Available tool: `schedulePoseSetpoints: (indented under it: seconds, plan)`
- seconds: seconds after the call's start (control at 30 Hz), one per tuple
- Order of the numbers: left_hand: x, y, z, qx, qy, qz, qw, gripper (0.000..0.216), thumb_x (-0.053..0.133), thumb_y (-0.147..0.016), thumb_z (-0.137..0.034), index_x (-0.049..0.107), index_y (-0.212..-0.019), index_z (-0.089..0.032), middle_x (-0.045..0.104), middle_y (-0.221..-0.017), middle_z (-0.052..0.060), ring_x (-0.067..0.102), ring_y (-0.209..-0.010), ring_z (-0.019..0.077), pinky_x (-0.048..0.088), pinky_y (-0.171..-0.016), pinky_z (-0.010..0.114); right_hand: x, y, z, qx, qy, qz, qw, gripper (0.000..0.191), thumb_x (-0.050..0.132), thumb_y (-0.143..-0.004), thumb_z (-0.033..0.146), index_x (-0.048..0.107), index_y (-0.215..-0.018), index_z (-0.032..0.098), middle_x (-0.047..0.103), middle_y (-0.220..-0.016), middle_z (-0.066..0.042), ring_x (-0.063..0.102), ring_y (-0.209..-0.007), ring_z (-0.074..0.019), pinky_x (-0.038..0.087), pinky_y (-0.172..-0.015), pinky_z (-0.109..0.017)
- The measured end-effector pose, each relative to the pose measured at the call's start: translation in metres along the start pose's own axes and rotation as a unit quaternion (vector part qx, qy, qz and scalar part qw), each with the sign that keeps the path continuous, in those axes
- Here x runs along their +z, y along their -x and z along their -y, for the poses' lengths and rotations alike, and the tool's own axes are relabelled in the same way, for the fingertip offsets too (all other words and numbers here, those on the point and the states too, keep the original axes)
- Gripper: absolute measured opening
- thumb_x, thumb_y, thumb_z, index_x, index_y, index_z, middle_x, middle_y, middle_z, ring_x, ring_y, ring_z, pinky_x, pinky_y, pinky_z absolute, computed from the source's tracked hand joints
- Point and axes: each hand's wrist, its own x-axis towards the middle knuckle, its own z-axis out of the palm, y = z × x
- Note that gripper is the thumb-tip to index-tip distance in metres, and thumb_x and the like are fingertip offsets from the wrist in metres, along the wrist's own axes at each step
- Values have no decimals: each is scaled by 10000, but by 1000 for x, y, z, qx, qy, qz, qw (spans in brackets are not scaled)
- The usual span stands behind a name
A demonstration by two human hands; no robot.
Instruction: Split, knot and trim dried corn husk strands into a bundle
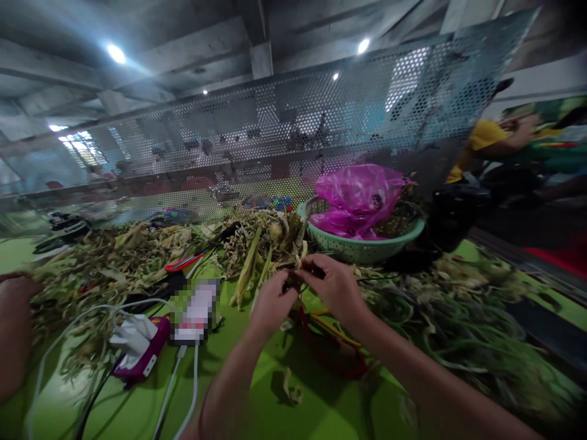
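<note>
The left hand [275, 300] and right hand [334, 287] pinch a dried husk strip [303, 252], probably light, brittle, best held mid-length.

"What's that pale strip [303, 250] doing?"
"It's standing nearly upright, looking narrow, its tip poking out above the left hand [274, 300] and right hand [334, 287], while its lower part is hiding between them."
</note>
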Motion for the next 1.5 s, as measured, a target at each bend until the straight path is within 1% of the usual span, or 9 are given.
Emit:
schedulePoseSetpoints:
  seconds: [0.13, 0.37, 0.47, 0.6, 0.8, 1.03, 1.17, 1.37, 1.5]
  plan:
    - [-1, 0, -1, 3, -62, -7, 998, 169, 537, -793, -249, 636, -918, -193, 646, -865, 18, 549, -806, 165, 409, -738, 258, 0, -1, 3, 62, -62, -5, 996, 143, 610, -778, 319, 625, -825, 185, 637, -706, -5, 574, -660, -156, 452, -619, -248]
    - [-3, -2, -5, -57, 9, -64, 996, 178, 492, -830, -312, 589, -815, -165, 548, -715, -17, 466, -677, 117, 362, -643, 224, 2, -5, 3, 147, -194, 2, 970, 174, 665, -709, 316, 562, -765, 188, 561, -652, 19, 514, -606, -127, 416, -567, -243]
    - [-3, -2, -6, -62, 19, -85, 994, 197, 486, -837, -342, 571, -804, -167, 524, -695, -22, 449, -663, 112, 354, -630, 220, 5, -6, 1, 217, -252, 45, 942, 230, 691, -671, 333, 593, -809, 177, 582, -656, 18, 524, -615, -127, 417, -576, -248]
    - [-2, -2, -6, -44, 45, -50, 997, 209, 494, -833, -353, 579, -797, -166, 549, -729, -13, 468, -700, 114, 367, -667, 220, 4, -7, 3, 272, -329, 64, 902, 313, 697, -671, 380, 630, -897, 174, 624, -738, 1, 532, -638, -120, 376, -545, -231]
    - [6, 1, 3, -91, 111, -44, 989, 211, 521, -807, -357, 620, -818, -171, 570, -724, -8, 488, -688, 115, 382, -634, 211, 3, -5, 7, 250, -373, 24, 893, 213, 716, -669, 347, 605, -735, 178, 574, -689, 29, 500, -637, -105, 393, -620, -238]
    - [9, -1, 13, -178, 206, -42, 961, 222, 586, -746, -360, 656, -859, -182, 619, -735, 4, 523, -646, 107, 376, -588, 201, 0, -4, 4, 126, -236, 24, 963, 186, 672, -727, 338, 606, -819, 191, 586, -733, 1, 512, -678, -143, 418, -633, -261]
    - [7, -6, 17, -141, 194, -49, 969, 197, 633, -714, -342, 657, -802, -167, 607, -709, 0, 512, -657, 103, 377, -615, 201, -2, -4, 4, 90, -206, 71, 972, 162, 650, -759, 332, 629, -843, 195, 613, -759, -6, 529, -682, -144, 425, -626, -253]
    - [4, -8, 12, -87, 210, -86, 970, 178, 684, -675, -302, 628, -777, -169, 595, -736, -13, 506, -701, 92, 390, -657, 184, -4, -6, 8, 13, -163, 62, 985, 135, 654, -778, 326, 647, -828, 201, 628, -855, -39, 563, -822, -180, 438, -754, -291]
    - [1, -4, 4, -166, 278, -79, 943, 274, 725, -630, -368, 616, -774, -162, 539, -660, -34, 442, -567, 62, 334, -505, 164, -4, -5, 13, 71, -222, 103, 967, 159, 639, -792, 342, 632, -864, 200, 610, -782, -13, 533, -706, -142, 420, -628, -247]
